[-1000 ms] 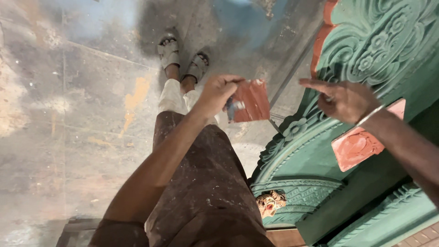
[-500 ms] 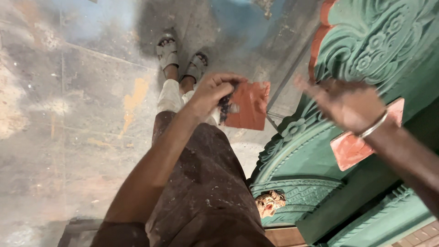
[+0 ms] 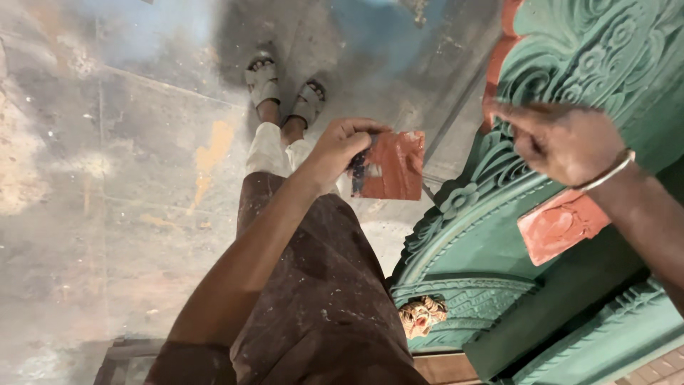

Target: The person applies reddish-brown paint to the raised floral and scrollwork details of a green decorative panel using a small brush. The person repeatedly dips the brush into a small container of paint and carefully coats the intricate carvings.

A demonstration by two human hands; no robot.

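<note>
Two big things fill my view: the stained floor across the left and top, and the green carving down the right side, with its scrolls and leaves in relief. Lower centre is my brown trouser leg, speckled with dust, and beyond it my sandals near the top middle. On the carving, right of centre, sits a red block, unpainted against the green, and a small pale ornament shows at its lower edge.

My left hand, mid-frame, is closed on a reddish sheet of abrasive paper, pinched by one edge between thumb and fingers; the sheet hangs clear of the carving, just left of its rim. My right hand, upper right with a bangle at the wrist, rests curled on the carved scrolls; I cannot tell whether it grips anything.

To rub this well, I judge I should fold the paper small so it reaches into the grooves, follow the curves rather than cross them, and press lightly so the raised edges stay crisp. Steadying with the right hand should help.
</note>
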